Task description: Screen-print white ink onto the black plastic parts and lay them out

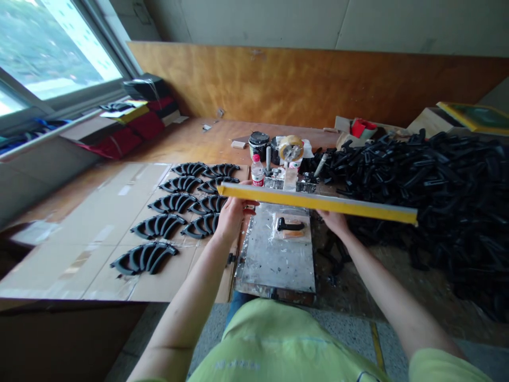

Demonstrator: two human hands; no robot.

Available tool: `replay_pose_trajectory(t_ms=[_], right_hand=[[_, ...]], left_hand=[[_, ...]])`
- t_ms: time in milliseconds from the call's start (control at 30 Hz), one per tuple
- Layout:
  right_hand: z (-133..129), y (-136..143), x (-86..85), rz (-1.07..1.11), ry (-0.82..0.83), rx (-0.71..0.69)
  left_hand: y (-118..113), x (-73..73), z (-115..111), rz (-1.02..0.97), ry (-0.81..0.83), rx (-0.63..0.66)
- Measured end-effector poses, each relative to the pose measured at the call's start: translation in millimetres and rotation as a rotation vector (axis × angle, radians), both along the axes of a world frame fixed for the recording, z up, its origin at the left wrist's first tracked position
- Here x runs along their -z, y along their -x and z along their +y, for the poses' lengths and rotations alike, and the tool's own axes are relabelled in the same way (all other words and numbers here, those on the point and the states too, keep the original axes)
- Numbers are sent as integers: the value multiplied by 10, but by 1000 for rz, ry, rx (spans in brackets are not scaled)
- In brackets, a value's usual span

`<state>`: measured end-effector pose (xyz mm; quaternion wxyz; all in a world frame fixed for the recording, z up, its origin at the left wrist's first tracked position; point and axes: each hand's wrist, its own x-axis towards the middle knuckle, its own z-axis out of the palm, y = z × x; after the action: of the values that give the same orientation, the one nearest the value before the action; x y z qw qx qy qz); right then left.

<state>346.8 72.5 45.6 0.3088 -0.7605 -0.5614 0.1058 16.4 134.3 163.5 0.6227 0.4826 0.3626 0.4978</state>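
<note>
A yellow-edged screen-printing frame (318, 203), seen almost edge-on, spans the space above a metal base plate (274, 260). My left hand (234, 215) grips its left part, with some fingers showing below the edge. Under the frame, to the right, is my right hand (334, 222); the frame hides most of its fingers, so its grip is unclear. On the plate, a black curved handle-like part (290, 225) lies in a small holder with an orange strip. A metal clamp assembly (290, 180) stands behind the frame.
Fanned rows of black curved parts (158, 226) lie on cardboard (107, 212) at left. A large heap of black parts (433, 196) covers the right side. Behind stand a red-capped bottle (257, 172), an ink tub (259, 144) and a tape roll (291, 148). Another yellow frame (477, 118) rests far right.
</note>
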Motion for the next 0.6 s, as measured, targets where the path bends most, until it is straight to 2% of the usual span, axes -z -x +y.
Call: replay_pose_trajectory(t_ms=[67,133,200,267,300,367,433,467,500,600], right_hand=[[-127,247,172,-47,60,-194],[-190,521,230,-144,99,-334],[-250,787,183,-221,79,-334],[-355,1056,85,-248,13,-296],[-425,1186,39,-258,-24,-328],[-580,1381,-16,-272,-76,-524],[-715,1385,-1,-264,-69,-715],[-765,1291,31,-261,-42,-710],[-802,1138,79,-268,6,-620],[-857,498,286,-342,279,-131]], left_hand=[[-83,9,39,-50,52,-20],[-135,142,-56,-66,105,-65],[-176,382,-284,8,242,18],[-209,667,-589,125,454,214],[-212,803,-740,154,542,280],[-152,1038,-976,180,646,296],[49,1229,-1079,231,643,219],[211,1319,-1079,294,620,164],[409,1411,-1053,372,585,110],[1089,1703,-909,690,536,-108]])
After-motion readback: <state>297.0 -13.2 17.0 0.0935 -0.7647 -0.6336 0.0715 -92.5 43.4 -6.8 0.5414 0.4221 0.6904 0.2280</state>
